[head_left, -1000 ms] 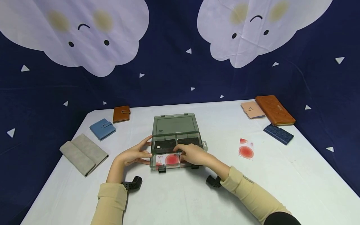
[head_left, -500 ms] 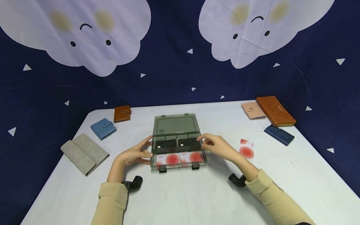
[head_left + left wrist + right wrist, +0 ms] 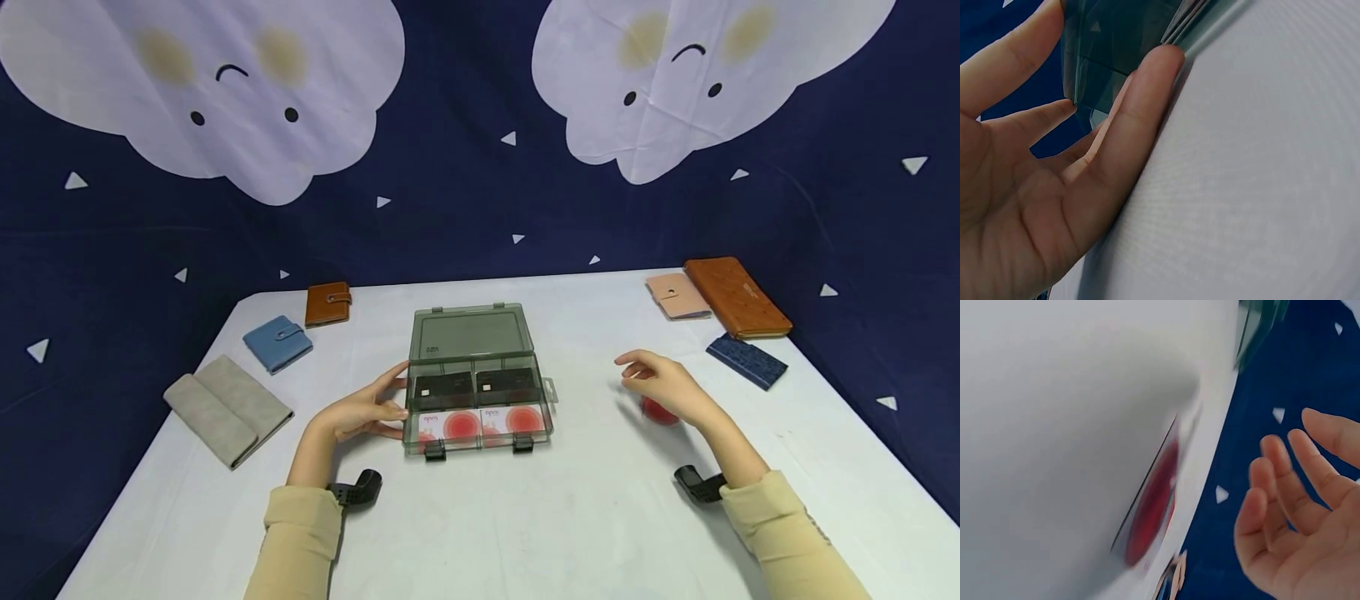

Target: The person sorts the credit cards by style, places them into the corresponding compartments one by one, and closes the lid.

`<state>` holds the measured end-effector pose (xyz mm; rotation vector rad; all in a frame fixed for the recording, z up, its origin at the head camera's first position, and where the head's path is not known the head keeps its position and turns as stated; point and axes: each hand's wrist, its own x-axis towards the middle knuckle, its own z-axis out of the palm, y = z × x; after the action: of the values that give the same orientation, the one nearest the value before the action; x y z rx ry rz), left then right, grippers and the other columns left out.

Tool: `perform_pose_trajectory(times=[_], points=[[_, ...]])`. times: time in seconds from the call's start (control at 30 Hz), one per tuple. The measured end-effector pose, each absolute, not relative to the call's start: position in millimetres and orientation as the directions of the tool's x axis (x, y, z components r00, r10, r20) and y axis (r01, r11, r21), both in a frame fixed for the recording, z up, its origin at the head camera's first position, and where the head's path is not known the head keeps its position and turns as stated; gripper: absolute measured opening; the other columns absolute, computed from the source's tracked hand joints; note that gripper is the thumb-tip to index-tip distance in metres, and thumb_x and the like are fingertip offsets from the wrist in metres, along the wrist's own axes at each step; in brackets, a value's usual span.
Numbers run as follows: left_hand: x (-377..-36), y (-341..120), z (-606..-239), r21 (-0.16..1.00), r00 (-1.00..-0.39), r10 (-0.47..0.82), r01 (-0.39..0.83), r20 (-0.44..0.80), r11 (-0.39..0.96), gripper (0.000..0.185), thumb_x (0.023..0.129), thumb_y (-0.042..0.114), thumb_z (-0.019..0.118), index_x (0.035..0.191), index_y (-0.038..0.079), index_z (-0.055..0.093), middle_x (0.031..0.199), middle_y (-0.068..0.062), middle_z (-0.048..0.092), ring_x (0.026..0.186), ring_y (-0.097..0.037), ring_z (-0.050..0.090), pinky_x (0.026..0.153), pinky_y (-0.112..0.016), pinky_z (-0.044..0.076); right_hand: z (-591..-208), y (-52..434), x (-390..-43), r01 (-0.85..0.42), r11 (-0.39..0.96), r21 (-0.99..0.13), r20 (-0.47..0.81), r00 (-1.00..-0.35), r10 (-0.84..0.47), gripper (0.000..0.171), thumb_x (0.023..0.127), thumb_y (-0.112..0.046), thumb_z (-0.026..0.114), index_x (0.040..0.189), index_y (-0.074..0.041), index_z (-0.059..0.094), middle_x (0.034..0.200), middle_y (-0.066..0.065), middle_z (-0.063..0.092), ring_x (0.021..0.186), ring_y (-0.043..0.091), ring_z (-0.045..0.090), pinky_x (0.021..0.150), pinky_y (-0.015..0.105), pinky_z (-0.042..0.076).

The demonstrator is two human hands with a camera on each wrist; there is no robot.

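A translucent green compartment box (image 3: 471,335) stands on the table with its lid tipped back. Two black cards (image 3: 444,387) with chips lie in its rear compartments. Two white cards with red circles (image 3: 459,425) lie side by side in the front. My left hand (image 3: 360,414) rests its fingers and thumb against the box's left side; in the left wrist view a fingertip (image 3: 1163,59) touches its wall. My right hand (image 3: 666,388), holding nothing, hovers above another white card with a red circle (image 3: 660,412), partly hiding it. The right wrist view shows its loosely bent fingers (image 3: 1263,475) away from this card.
Left of the box lie a grey wallet (image 3: 228,410), a blue wallet (image 3: 277,343) and a small brown wallet (image 3: 327,304). On the far right are a pink wallet (image 3: 678,296), a large brown wallet (image 3: 737,296) and a dark blue wallet (image 3: 747,361). A patterned cloth hangs behind.
My right hand has left the box's front right compartment, where a red-circle card now shows, and moved right to above the loose card. The left hand stays against the box.
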<state>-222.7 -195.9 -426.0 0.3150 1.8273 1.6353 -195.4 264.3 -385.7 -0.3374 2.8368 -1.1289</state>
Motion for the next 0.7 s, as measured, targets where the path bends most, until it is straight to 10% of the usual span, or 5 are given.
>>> perform_pose_trajectory(times=[0.4,0.7], points=[[-224,-197,-427,0.952,-0.753,0.582,-0.243,-0.306,0.185,0.092,0.087,0.004,0.061,0.150,0.023,-0.002,0.149,-0.021,-0.003,0.086,-0.016,0.056,0.083,-0.047,0.053,-390,307,-193,0.028,0.901,-0.432,-0.283,-0.953,-0.106,0.090,0.061,-0.017,0.082,0.132,0.011,0.034,0.121,0.043,0.032,0.107,0.058,0.032,0.084,0.069,0.037],[-223,-196,-427,0.951,-0.753,0.580,-0.241,-0.310,0.194,0.093,0.086,0.004,0.062,0.150,0.024,-0.002,0.149,-0.021,-0.001,0.086,-0.016,0.056,0.083,-0.047,0.053,-393,310,-196,0.051,0.929,-0.366,-0.294,-0.954,-0.063,0.084,0.056,-0.022,0.085,0.122,0.007,0.042,0.115,0.039,0.035,0.102,0.053,0.034,0.081,0.067,0.037]])
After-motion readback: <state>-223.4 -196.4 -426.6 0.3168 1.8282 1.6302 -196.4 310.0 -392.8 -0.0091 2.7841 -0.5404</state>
